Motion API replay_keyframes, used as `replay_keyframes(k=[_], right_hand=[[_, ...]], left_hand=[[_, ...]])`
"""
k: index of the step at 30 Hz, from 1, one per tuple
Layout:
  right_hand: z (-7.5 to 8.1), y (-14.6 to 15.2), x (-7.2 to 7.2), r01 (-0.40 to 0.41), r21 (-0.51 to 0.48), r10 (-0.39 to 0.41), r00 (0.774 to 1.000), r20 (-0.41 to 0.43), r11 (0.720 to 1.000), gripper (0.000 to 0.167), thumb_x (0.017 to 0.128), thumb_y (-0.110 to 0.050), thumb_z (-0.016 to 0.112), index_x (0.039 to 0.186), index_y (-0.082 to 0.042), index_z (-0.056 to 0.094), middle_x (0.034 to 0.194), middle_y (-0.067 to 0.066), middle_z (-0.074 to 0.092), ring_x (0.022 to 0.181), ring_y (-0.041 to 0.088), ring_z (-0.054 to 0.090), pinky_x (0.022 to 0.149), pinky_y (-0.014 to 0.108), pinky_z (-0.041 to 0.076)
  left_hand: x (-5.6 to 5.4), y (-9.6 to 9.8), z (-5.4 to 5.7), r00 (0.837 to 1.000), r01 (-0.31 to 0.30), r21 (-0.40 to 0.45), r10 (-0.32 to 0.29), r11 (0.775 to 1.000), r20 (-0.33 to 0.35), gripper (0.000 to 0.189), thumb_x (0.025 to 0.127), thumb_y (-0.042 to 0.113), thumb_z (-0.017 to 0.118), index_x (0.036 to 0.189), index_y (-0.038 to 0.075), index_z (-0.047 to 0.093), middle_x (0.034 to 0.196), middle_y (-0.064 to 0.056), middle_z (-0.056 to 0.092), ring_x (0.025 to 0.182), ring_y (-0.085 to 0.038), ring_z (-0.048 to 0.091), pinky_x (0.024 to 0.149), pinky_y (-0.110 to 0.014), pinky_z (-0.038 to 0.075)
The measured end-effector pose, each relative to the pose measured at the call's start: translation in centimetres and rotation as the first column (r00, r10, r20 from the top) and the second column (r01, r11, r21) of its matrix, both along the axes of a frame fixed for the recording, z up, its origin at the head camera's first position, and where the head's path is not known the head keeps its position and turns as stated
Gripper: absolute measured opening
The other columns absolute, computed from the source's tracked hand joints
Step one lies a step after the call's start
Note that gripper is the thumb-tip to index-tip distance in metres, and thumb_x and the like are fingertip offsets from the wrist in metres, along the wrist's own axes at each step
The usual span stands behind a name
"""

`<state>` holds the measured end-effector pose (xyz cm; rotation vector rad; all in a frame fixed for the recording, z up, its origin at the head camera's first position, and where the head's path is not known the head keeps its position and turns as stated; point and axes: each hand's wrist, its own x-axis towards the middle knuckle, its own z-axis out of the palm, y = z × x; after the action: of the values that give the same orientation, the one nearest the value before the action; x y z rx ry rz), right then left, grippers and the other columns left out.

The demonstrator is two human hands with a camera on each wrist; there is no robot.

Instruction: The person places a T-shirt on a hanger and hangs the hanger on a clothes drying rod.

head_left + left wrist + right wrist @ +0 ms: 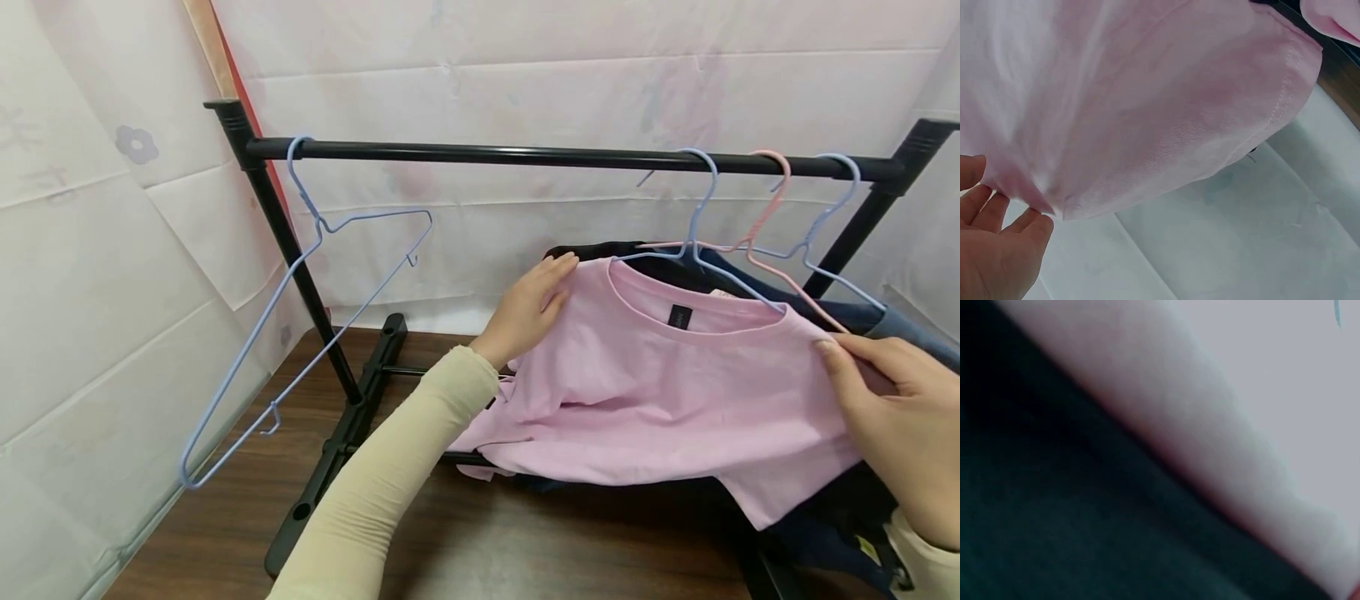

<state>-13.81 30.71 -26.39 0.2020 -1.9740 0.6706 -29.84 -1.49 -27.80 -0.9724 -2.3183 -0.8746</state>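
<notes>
A pink T-shirt [675,392] hangs by its neckline on a blue hanger [693,229] hooked over the black rail, a dark label inside its collar. My left hand [528,312] holds the shirt's left shoulder, fingertips along the top seam and thumb in front. In the left wrist view, the fingers [1025,225] grip the edge of the pink cloth. At the opposite shoulder, my right hand [892,408] pinches the fabric between thumb and fingers. The right wrist view is blurred, filled by pale skin and dark cloth.
A bare blue hanger [258,317] hangs near the rail's left end. Behind the shirt, a pink hanger [768,208] and another blue hanger [821,221] carry dark garments. The black rack [480,155] stands on a brown wooden surface [540,542] before a pale cloth backdrop [525,92].
</notes>
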Motion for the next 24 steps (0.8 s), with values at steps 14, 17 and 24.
replay_keyframes(k=[14, 17, 24], right_hand=[[-0.2, -1.1, 0.7, 0.062, 0.032, -0.060, 0.997, -0.041, 0.998, 0.027, 0.088, -0.010, 0.071, 0.109, 0.006, 0.071, 0.100, 0.032, 0.067, 0.095, -0.020, 0.048, 0.088, -0.004, 0.028], [-0.7, -1.4, 0.6, 0.112, 0.083, -0.105, 0.991, -0.087, 0.990, 0.034, 0.092, -0.021, 0.065, 0.110, 0.007, 0.070, 0.100, 0.034, 0.065, 0.094, 0.014, 0.063, 0.091, -0.003, 0.022], [-0.9, -2.7, 0.6, 0.197, 0.159, -0.163, 0.965, -0.203, 0.967, 0.047, 0.097, -0.033, 0.052, 0.110, 0.008, 0.069, 0.103, 0.034, 0.063, 0.092, 0.052, 0.053, 0.094, 0.042, 0.045]], left_hand=[[0.3, -0.3, -0.3, 0.997, -0.010, -0.020, 0.011, 1.000, 0.074, 0.053, 0.101, 0.012, 0.053, 0.151, 0.010, 0.037, 0.161, -0.005, 0.029, 0.150, -0.030, 0.024, 0.123, -0.035, 0.017], [0.3, -0.3, -0.4, 0.998, -0.002, 0.000, 0.002, 1.000, 0.070, 0.054, 0.100, 0.010, 0.053, 0.151, 0.008, 0.037, 0.161, -0.006, 0.029, 0.151, -0.031, 0.022, 0.124, -0.035, 0.016], [0.6, -0.4, -0.8, 0.998, 0.004, 0.012, -0.004, 1.000, 0.055, 0.054, 0.099, 0.010, 0.054, 0.151, 0.006, 0.037, 0.161, -0.008, 0.028, 0.151, -0.032, 0.020, 0.124, -0.039, 0.016]])
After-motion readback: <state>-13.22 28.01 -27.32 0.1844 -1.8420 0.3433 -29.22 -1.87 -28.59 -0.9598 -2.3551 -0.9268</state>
